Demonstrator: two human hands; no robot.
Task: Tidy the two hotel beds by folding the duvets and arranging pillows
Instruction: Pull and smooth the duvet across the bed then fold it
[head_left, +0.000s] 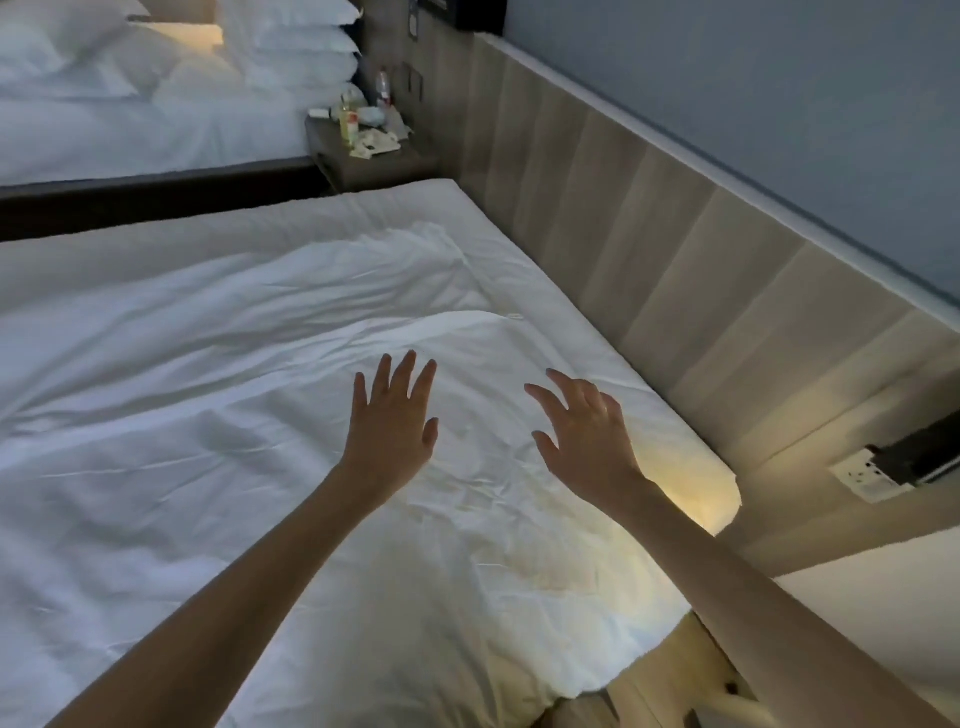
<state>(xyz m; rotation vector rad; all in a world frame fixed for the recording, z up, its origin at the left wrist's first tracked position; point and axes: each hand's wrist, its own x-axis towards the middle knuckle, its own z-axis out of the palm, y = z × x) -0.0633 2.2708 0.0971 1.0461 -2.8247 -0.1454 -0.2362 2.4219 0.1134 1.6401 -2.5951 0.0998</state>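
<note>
Scene: A white duvet was seen spread over the near bed, filling the frame from 9 o'clock through the centre and down to 6 o'clock.
Hands: The left hand and right hand were held over the duvet at the centre, the right at 3 o'clock of the left. Fingers were spread and nothing was gripped. Whether the cloth was touched could not be told.
Handling: The duvet was judged soft, light and limp, and likely to sag and slide when lifted. A hold would best be taken along the folded edge at 12 o'clock of the hands, or at the lamplit corner at 4 o'clock.
Look: The cloth was creased all over, with an upper layer laid on a lower one. Warm light was thrown on the near corner.
Second bed: Stacked pillows were seen at 11 o'clock.
Between: A cluttered nightstand was seen at 12 o'clock.
</note>
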